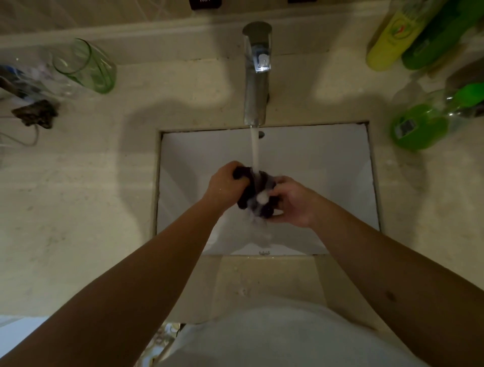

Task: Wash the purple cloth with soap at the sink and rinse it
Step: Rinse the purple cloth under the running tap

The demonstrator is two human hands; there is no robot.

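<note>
We noted a pale, mottled stone counter (pixel 78 209) under dim warm light, a raised ledge (pixel 157 26) along its back, and tiled wall (pixel 78 10) above.

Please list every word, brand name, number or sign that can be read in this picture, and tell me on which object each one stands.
None can be read with certainty.
Dark sign on the wall above the chrome tap: white letters, cut off by the picture's edge, unreadable.
Yellow-green plastic bottle: round label, too blurred.
Clear bottle of green liquid: small dark label, too blurred.
White sink basin: tiny mark on the near rim, too small.
</note>
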